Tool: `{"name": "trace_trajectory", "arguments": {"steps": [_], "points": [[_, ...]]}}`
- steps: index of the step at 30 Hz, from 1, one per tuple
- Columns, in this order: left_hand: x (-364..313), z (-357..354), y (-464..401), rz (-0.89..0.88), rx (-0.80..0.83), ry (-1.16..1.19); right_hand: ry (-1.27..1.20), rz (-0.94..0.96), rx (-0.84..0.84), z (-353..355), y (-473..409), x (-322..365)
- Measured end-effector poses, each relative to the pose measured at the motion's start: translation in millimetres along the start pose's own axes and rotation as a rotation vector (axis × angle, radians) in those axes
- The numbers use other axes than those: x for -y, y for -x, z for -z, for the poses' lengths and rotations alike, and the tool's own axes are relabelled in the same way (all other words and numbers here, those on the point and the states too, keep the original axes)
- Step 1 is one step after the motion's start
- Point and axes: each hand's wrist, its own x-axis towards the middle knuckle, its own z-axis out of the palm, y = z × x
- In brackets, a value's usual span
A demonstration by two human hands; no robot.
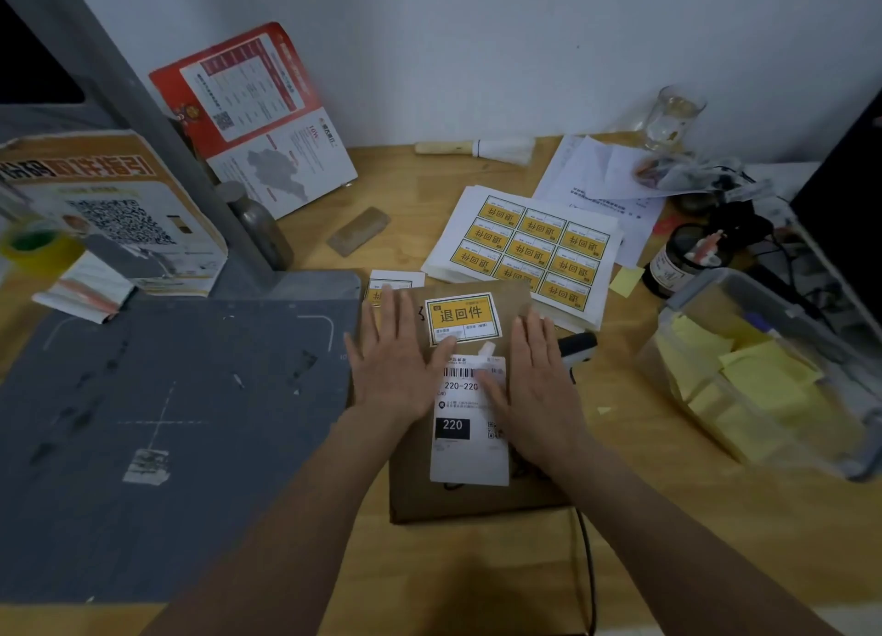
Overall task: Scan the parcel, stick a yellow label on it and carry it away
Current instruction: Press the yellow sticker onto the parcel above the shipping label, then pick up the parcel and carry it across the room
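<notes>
Flat on the wooden worktop [477,573], towards its middle and just right of the grey mat [167,421], lies the brown parcel [477,502]. Both hands rest on it with palms down and fingers spread, gripping nothing. The left hand [396,363] covers the parcel's left part, its thumb touching the lower left corner of the yellow label [462,317]. The right hand [539,387] lies on the right part, its thumb across the right side of the white shipping slip [465,421].

The yellow label sits on the parcel's far end, slightly tilted, with the shipping slip just nearer than it; the two almost meet. The slip shows a barcode, "220-220" and a black box reading "220".

Beyond the parcel, touching or slightly under its far edge, is a sheet [530,249] of the same yellow labels atop a stack of paper. A loose label [396,284] peeks out at the parcel's far left corner, partly under the left fingers. A scanner [577,349] lies just beside the right hand, its cable [589,573] running to the near edge. Near the right edge stands a clear tub [706,311] holding yellow notes [759,387]. At the back edge lies a brush [477,149], and a red leaflet [257,120] leans on the wall.
</notes>
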Motion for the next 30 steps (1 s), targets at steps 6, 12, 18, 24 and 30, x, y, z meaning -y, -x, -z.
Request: {"name": "trace_trajectory", "arguments": {"steps": [6,12,18,24,30], "points": [[24,3,25,0.443,0.112,1.204,-0.943,-0.483,-0.108,25,2,-17],[26,-2,49,0.672,0.3,1.31,-1.156,-0.752,0.205,25,13,-16],[28,40,28,0.553,0.251,1.187,-1.424,-0.626,0.093,22,25,2],[5,74,25,0.426,0.264,1.194,-1.506,-0.586,-0.054,47,38,7],[-37,74,60,0.273,0.392,1.258,-1.521,-0.605,-0.223,68,95,-13]]}}
